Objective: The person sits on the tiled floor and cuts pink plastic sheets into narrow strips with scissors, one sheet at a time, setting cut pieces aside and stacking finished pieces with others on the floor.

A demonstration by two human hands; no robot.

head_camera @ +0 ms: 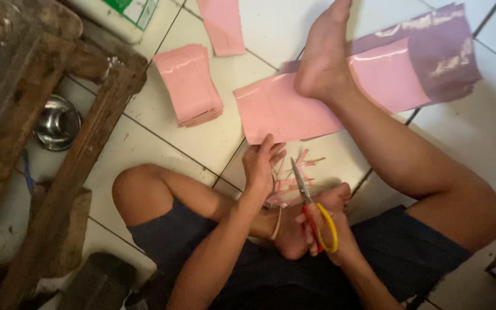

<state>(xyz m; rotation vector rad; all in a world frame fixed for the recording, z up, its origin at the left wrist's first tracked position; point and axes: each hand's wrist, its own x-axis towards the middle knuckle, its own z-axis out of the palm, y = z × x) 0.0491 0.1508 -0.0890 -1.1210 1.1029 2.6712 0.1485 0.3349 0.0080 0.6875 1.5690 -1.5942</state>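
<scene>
I sit on a white tiled floor [162, 132] with one leg bent and the other stretched out. My right hand [328, 232] is shut on a pair of scissors [311, 204] with red and yellow handles, blades pointing away from me. My left hand [262, 163] reaches to the near edge of a large pink plastic sheet [285, 112], fingers on it. My outstretched foot [322, 51] rests on that sheet. Thin pink offcut strips [288, 181] lie on the floor between my hands.
A stack of cut pink pieces [189, 83] lies to the left, another pink piece [222, 26] beyond it. The sheet's dark purple end [443, 46] lies at the right. A wooden frame [58, 149] stands at the left, with a metal bowl [57, 122] under it.
</scene>
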